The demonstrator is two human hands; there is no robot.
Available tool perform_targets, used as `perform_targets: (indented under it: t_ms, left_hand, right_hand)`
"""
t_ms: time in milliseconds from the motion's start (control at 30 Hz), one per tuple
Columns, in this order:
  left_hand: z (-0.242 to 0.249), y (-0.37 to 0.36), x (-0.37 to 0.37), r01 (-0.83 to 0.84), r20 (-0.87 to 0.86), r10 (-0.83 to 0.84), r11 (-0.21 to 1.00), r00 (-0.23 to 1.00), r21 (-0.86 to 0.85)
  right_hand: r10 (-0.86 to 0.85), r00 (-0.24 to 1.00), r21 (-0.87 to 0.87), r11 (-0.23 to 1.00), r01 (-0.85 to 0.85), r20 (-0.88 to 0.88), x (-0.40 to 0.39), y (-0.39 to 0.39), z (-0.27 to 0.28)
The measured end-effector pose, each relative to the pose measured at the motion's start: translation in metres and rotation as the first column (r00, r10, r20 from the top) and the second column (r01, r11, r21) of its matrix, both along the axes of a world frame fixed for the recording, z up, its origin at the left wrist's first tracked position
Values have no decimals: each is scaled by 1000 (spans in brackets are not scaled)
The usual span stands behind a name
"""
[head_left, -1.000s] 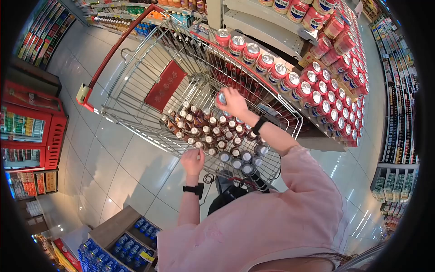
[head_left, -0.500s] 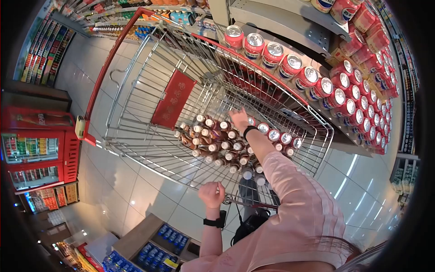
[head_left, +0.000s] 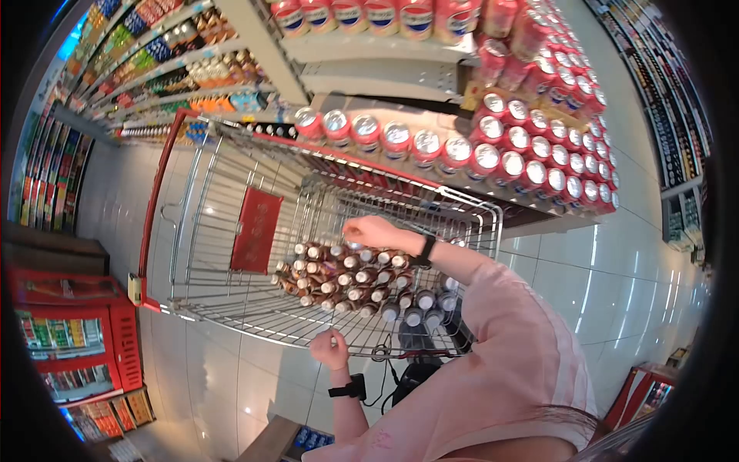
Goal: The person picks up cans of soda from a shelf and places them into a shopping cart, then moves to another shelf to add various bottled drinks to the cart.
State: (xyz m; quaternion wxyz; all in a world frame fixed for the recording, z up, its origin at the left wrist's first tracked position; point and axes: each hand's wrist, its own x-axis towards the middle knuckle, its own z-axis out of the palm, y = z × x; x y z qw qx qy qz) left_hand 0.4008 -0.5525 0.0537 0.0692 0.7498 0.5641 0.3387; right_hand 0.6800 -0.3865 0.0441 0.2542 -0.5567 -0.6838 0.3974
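Observation:
My right hand (head_left: 371, 229) is inside the shopping cart (head_left: 208, 303), over the back rows of bottles, fingers curled downward. Something pale shows just beneath it, but its grip is mostly hidden. Brown bottles with white caps (head_left: 329, 286) stand packed upright on the cart's floor. Several bottles with greyish caps (head_left: 414, 316) stand at the near right of the group. Outside the cart's near side, my left hand (head_left: 329, 349) is held up in a loose fist and holds nothing. Both wrists wear black bands.
A row of pink cans (head_left: 396, 135) stands along the cart's far side, with stacked cans (head_left: 554, 154) to the right. Drink shelves (head_left: 185, 69) rise at the back left. A red drinks cooler (head_left: 115, 339) stands at left. Below is tiled floor (head_left: 223, 377).
The view has shifted, bringing more shelving into sight. My right hand has moved left over the bottles, its fingers now curled. The cans in the cart are no longer visible. My left hand stays fisted.

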Motion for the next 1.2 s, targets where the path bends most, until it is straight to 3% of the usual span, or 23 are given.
perform_targets:
  t_ms: [33, 100, 133, 167, 200, 233, 300, 433, 567, 800, 900, 967, 1033, 1067, 1100, 1133, 1200]
  left_hand:
    - [0, 0, 0, -8, -4, 8, 1000, 1000, 12]
    - [3, 0, 4, -31, -10, 31, 999, 999, 32]
    - [3, 0, 5, -42, -21, 43, 998, 999, 51]
    - [2, 0, 5, -54, -32, 56, 996, 998, 70]
    - [-3, -1, 2, -64, -39, 66, 996, 997, 58]
    - [-1, -4, 2, -72, -35, 73, 997, 997, 38]
    - [2, -3, 5, -87, -25, 87, 996, 996, 7]
    - [4, -3, 8, -122, -46, 122, 992, 991, -10]
    - [5, -3, 7, -137, -97, 131, 989, 987, -60]
    - [6, -5, 8, -179, -142, 165, 980, 976, -91]
    - [12, -5, 10, -172, -126, 161, 982, 979, -77]
    - [8, -4, 8, -162, -130, 156, 986, 979, -36]
    - [14, -3, 10, -157, -113, 150, 986, 982, -54]
    - [15, -3, 10, -155, -122, 147, 986, 982, -57]
    - [15, -4, 9, -152, -128, 143, 986, 981, -63]
    - [14, -4, 10, -155, -123, 148, 987, 981, -50]
    - [13, -1, 11, -157, -141, 148, 986, 979, -55]
  right_hand:
    - [-96, 994, -3, 995, 96, -47, 20, -15, 51]
    - [-367, 929, 255, 903, 345, 40, 66, -38, 120]
    - [-531, 836, 476, 776, 413, 140, 94, -44, 139]
    - [-641, 724, 449, 742, 498, 255, 126, -45, 147]
    - [-693, 663, 619, 660, 426, 283, 161, -46, 158]
    - [-717, 513, 604, 687, 403, 473, 191, -46, 158]
    - [-696, 275, 537, 698, 473, 663, 241, -37, 139]
    - [-545, 305, 307, 760, 572, 781, 266, -34, 133]
    - [-628, 216, 432, 707, 559, 748, 269, -18, 107]
    - [-726, 336, 515, 672, 533, 600, 274, -26, 110]
    - [-870, 215, 791, 493, 362, 444, 257, -49, 157]
    - [-909, 340, 863, 361, 352, 241, 238, -78, 207]
    - [-876, 462, 841, 350, 413, 137, 226, -104, 243]
    - [-748, 637, 638, 400, 658, -189, 217, -114, 254]
    - [-573, 619, 359, 508, 783, -537, 210, -120, 258]
    - [-426, 588, 308, 563, 767, -688, 207, -122, 252]
    - [-350, 243, -127, 765, 631, -905, 190, -131, 239]
